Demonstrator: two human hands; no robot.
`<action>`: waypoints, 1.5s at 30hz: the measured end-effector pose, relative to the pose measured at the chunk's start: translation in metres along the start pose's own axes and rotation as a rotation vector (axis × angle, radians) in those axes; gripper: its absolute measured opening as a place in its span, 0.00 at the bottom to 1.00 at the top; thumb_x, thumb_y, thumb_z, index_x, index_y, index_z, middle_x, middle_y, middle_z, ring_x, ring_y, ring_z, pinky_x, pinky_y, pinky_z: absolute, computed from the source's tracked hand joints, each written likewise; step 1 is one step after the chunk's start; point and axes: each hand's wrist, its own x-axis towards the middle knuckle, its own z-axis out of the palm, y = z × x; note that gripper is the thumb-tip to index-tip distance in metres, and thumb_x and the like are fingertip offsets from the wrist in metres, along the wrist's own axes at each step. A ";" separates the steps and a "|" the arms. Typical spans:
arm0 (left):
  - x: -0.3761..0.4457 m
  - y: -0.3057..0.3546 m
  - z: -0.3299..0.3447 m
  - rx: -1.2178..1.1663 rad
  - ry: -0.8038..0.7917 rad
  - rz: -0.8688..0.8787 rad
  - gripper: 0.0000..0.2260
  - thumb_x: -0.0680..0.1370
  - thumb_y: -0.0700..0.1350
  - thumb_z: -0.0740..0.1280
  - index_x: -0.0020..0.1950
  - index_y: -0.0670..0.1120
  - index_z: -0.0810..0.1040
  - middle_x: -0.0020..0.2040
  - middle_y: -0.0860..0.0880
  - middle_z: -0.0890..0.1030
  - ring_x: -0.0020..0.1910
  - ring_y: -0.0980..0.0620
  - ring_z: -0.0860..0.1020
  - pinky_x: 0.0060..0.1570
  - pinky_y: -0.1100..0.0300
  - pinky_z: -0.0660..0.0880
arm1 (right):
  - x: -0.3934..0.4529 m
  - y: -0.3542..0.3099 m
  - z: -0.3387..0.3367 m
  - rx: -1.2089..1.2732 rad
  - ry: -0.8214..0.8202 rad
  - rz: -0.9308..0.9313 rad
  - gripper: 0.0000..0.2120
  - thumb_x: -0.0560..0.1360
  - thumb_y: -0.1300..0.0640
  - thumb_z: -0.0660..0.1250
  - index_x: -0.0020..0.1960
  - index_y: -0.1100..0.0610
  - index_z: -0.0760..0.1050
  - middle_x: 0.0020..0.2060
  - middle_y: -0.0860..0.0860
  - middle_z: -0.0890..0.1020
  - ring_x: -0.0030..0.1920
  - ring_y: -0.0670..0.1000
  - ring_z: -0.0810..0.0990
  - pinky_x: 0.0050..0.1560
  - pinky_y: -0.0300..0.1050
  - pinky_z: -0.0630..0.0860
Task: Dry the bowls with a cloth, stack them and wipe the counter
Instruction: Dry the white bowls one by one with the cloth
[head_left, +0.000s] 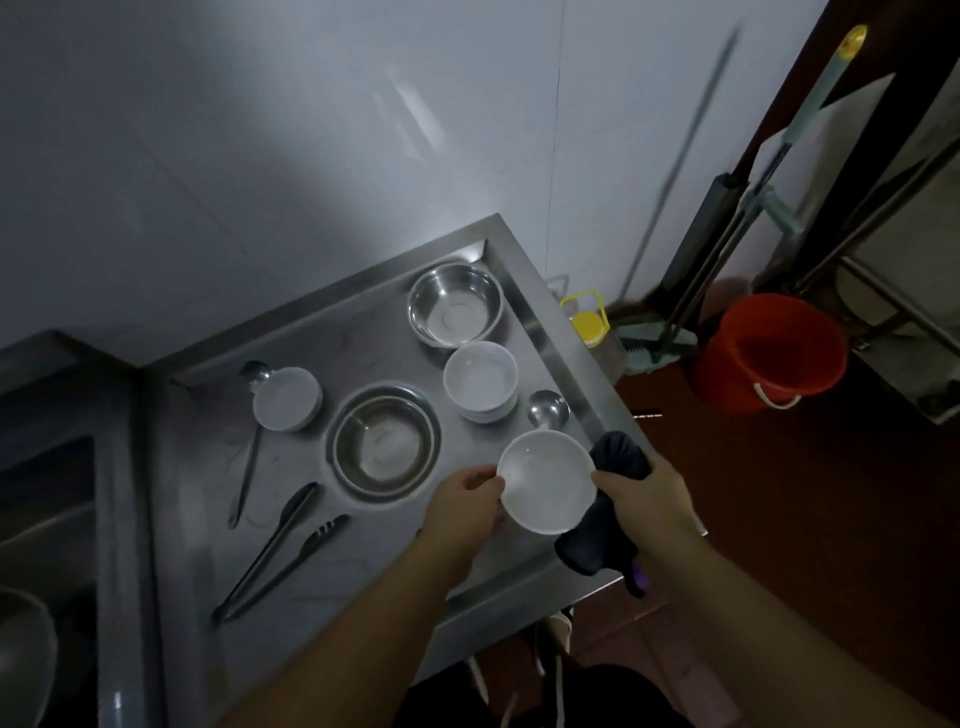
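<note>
The left hand (467, 500) pinches the left rim of a white bowl (546, 482), fingers curled round its edge, and holds it open side up above the near right part of the steel counter (363, 561). The right hand (641, 493) grips a dark cloth (597, 545) bunched against the bowl's right side; the cloth wraps under the bowl's lower right edge and hangs down past the counter's front edge, with another fold showing above the knuckles. Just beyond the held bowl lies a ladle (549, 408), its cup showing and its handle hidden behind the bowl. Farther back from the held bowl stands a stack of white bowls (480, 382), open side up, and behind that stack a steel bowl (455, 304) in the counter's far corner. To the left of the held bowl sits a second steel bowl (383, 442), which seems nested in another. Farther left still, an upturned white bowl (287, 399) rests beside a long-handled spoon (248, 441). Nearer than those, left of the held bowl, lie metal tongs (280, 551), their arms spread. Off the counter, to the right of the held bowl, a red bucket (771, 351) stands on the dark floor near a mop (779, 156) leaning against the wall, and a yellow-capped bottle (589, 322) sits by the counter's right edge.
</note>
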 end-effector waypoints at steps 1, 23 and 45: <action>0.005 -0.005 0.004 0.028 0.021 -0.009 0.08 0.81 0.43 0.70 0.58 0.50 0.85 0.55 0.48 0.87 0.52 0.46 0.87 0.53 0.50 0.86 | 0.004 0.004 -0.001 -0.017 0.015 0.003 0.15 0.72 0.55 0.79 0.46 0.42 0.74 0.42 0.42 0.81 0.42 0.49 0.82 0.45 0.51 0.80; 0.069 -0.040 0.034 0.220 0.239 -0.008 0.09 0.79 0.44 0.69 0.44 0.58 0.82 0.41 0.57 0.84 0.42 0.52 0.84 0.49 0.48 0.86 | 0.056 0.040 0.019 -0.155 0.064 0.012 0.13 0.72 0.54 0.77 0.53 0.47 0.77 0.44 0.45 0.83 0.44 0.49 0.83 0.46 0.50 0.80; 0.015 -0.005 -0.019 0.312 0.189 0.112 0.11 0.79 0.45 0.71 0.61 0.51 0.82 0.54 0.52 0.84 0.53 0.47 0.84 0.60 0.44 0.82 | -0.005 -0.026 0.006 -0.292 -0.070 -0.360 0.12 0.74 0.48 0.76 0.52 0.44 0.75 0.43 0.43 0.82 0.44 0.41 0.80 0.38 0.41 0.73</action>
